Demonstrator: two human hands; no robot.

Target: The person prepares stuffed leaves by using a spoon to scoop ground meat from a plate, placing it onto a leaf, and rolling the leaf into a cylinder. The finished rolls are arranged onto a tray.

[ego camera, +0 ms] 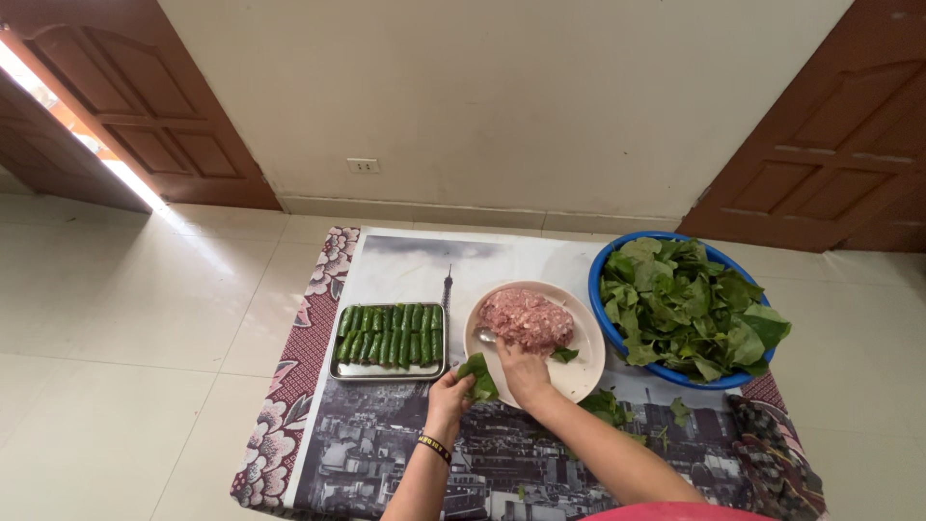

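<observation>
My left hand (450, 394) holds a green leaf (478, 376) by the near rim of a white plate (584, 371). The plate carries a mound of pink minced meat (527, 317) and a spoon (485, 336). My right hand (522, 370) rests on the plate beside the leaf, its fingers curled at the near edge of the meat. Whether it grips anything I cannot tell. A small leaf scrap (564, 355) lies on the plate.
A metal tray (390, 370) at the left holds two rows of green leaf rolls (390, 334). A blue basin (603, 262) heaped with loose green leaves (690, 304) stands at the right. Everything sits on a printed tablecloth (386, 453) over a low table on a tiled floor. Stray leaves (606, 405) lie nearby.
</observation>
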